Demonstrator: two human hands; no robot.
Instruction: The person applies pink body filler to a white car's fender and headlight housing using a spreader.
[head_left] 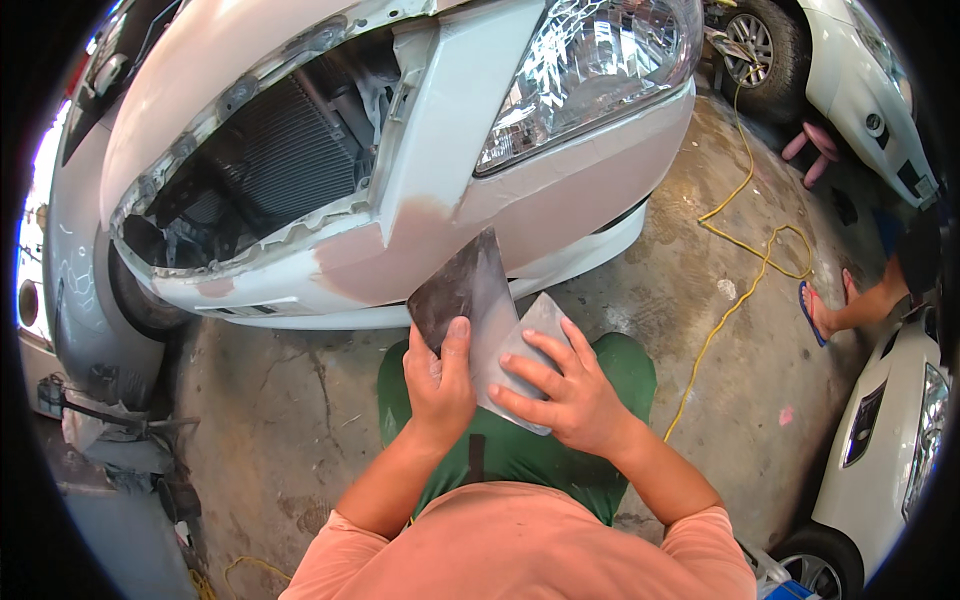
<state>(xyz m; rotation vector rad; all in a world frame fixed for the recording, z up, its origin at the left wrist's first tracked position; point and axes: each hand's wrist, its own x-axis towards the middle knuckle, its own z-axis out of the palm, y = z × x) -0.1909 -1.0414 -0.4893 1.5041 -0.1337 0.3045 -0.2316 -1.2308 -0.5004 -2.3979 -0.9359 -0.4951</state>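
Note:
A sheet of sandpaper (pixel 487 312), dark on one part and lighter grey on the rest, is held bent in both hands above my knees. My left hand (pixel 440 385) pinches its left side, thumb on top. The fingers of my right hand (pixel 570 390) press over a pale grey flap at its right. Just beyond the sheet is a white car's front bumper (pixel 580 215), with dull pinkish-brown patches along its face. Above the bumper sits a clear headlight (pixel 600 75). To its left, the open grille gap shows a radiator (pixel 275 150).
A yellow cord (pixel 752 285) winds over the concrete floor (pixel 300 430) on the right. Another person's foot in a flip-flop (pixel 818 315) stands beyond it, near a pink stool (pixel 815 148). White cars (pixel 885 440) line the right side; a grey car (pixel 90 280) stands left.

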